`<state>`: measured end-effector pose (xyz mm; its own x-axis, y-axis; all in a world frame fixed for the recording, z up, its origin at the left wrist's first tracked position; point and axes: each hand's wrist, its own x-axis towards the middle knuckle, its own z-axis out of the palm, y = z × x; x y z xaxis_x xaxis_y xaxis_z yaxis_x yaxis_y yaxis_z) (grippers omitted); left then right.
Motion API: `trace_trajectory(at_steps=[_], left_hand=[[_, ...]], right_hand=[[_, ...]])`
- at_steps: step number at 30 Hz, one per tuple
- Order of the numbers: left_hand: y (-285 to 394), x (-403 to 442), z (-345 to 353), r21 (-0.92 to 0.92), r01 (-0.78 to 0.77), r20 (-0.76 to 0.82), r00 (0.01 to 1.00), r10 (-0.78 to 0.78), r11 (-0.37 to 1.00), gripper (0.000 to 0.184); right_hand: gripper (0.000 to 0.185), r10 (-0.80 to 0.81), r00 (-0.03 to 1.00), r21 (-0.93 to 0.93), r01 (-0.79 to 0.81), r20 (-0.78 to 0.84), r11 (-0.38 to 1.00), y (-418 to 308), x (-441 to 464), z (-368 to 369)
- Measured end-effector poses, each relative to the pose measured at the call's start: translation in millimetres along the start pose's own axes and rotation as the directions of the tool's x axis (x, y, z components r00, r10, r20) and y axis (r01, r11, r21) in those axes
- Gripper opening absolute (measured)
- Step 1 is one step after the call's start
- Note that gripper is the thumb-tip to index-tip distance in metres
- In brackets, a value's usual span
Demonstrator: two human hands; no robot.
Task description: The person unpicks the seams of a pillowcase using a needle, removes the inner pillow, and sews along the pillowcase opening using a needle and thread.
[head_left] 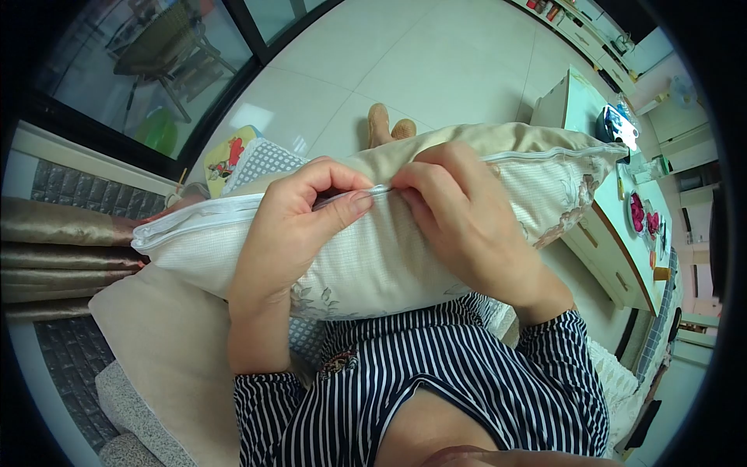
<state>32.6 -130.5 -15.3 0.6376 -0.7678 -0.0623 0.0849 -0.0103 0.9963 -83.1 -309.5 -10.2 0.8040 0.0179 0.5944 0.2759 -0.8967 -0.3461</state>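
Left hand (299, 222) has the white fabric zipper (218, 208) pinched thumb-to-finger; right hand (459, 222) is grasping it just beside; it's on that long, puffy cream cushion (373, 265) with grey leaf print, lying across the striped-top wearer's lap.

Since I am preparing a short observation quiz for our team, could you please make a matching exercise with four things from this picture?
Things:
1. Cushion cover
2. Curtain
3. Top
4. Footwear

Descriptions:
A. Dark with white stripes, worn by the person
B. Tan, on the pale floor beyond the cushion
C. Pinched at its zip by the fingers of the left hand and right hand
D. Shiny brown, at the picture's left edge

Right pairs: 1-C, 2-D, 3-A, 4-B
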Motion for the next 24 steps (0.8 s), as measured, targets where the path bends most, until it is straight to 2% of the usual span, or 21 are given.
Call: trace_trajectory(at_steps=[2, 4, 8, 12, 15, 17, 20, 22, 24], left_hand=[[0, 0, -1, 0.009, 0.0, 0.008, 1.0, 0.0, 1.0, 0.011], [-1, -1, -1, 0.014, -0.001, 0.012, 1.0, 0.001, 1.0, 0.011], [-1, -1, 0, 0.013, -0.004, 0.004, 1.0, 0.004, 1.0, 0.011], [-1, -1, -1, 0.015, 0.004, 0.017, 1.0, -0.005, 1.0, 0.011], [0, -2, -1, 0.025, -0.004, 0.015, 1.0, 0.004, 1.0, 0.01], [0, -2, -1, 0.039, -0.016, 0.003, 1.0, 0.016, 0.999, 0.009], [-1, -1, 2, 0.05, -0.039, -0.004, 0.999, 0.039, 0.998, 0.008], [-4, 0, 2, 0.043, -0.044, -0.002, 0.999, 0.044, 0.998, 0.008], [-7, 0, 0, 0.109, -0.086, 0.023, 0.996, 0.084, 0.99, 0.009]], right_hand=[[0.022, -0.019, 1.0, -0.063, 0.019, 0.0, 0.998, 1, -1, -7], [0.024, 0.052, 0.997, -0.14, -0.045, 0.047, 0.989, 0, -3, -16], [0.024, -0.051, 0.998, -0.194, 0.058, 0.041, 0.979, 7, -4, -9], [0.023, -0.029, 0.996, -0.243, 0.047, 0.079, 0.969, 3, 1, -13], [0.022, 0.0, 0.998, -0.123, 0.008, 0.068, 0.992, -2, 5, -10], [0.025, -0.081, 0.997, -0.015, 0.081, 0.015, 0.997, -3, 5, -3], [0.027, -0.06, 0.996, 0.014, 0.061, -0.062, 0.998, -5, 4, -1], [0.027, -0.093, 0.994, 0.031, 0.095, -0.049, 0.995, -10, 7, 0], [0.026, -0.123, 0.992, 0.047, 0.125, -0.037, 0.991, -13, 9, 2]])
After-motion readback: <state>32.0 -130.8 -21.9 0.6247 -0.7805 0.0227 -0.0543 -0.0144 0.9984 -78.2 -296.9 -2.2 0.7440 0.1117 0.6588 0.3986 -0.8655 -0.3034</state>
